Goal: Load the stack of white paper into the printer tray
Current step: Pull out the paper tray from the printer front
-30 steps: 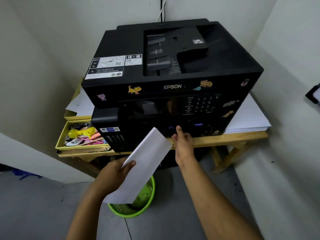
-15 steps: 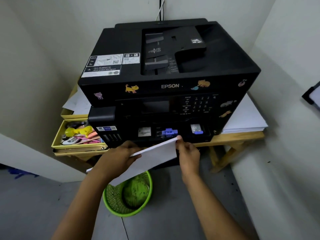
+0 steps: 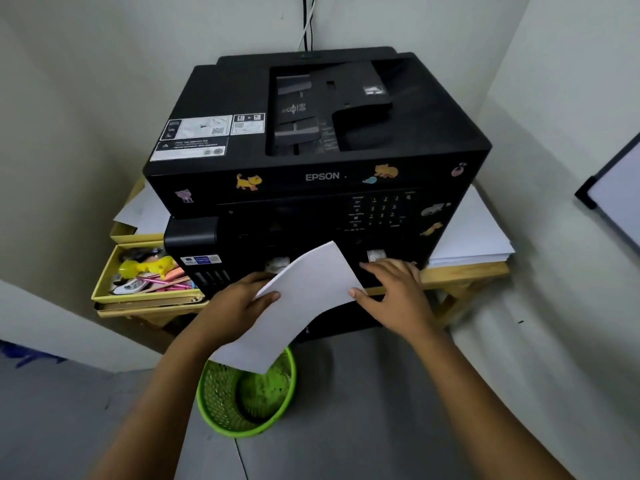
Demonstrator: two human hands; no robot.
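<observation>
A thin stack of white paper [image 3: 304, 299] is tilted in front of the black Epson printer [image 3: 311, 161], its far corner raised against the printer's lower front. My left hand [image 3: 232, 306] grips the stack's left edge, thumb on top. My right hand [image 3: 394, 292] lies palm down with fingers spread over the printer's lower front, and its thumb touches the stack's right edge. The dark tray [image 3: 346, 317] juts out under the paper and is mostly hidden by it.
The printer stands on a wooden table [image 3: 464, 271] in a wall corner. More white sheets [image 3: 471, 237] lie on its right. A yellow box of stationery [image 3: 104, 285] sits on its left. A green mesh basket [image 3: 242, 400] stands on the floor below the paper.
The paper was nearly flat at the tray mouth and now tilts up. My right hand has slid right, off the paper's corner, onto the printer's front.
</observation>
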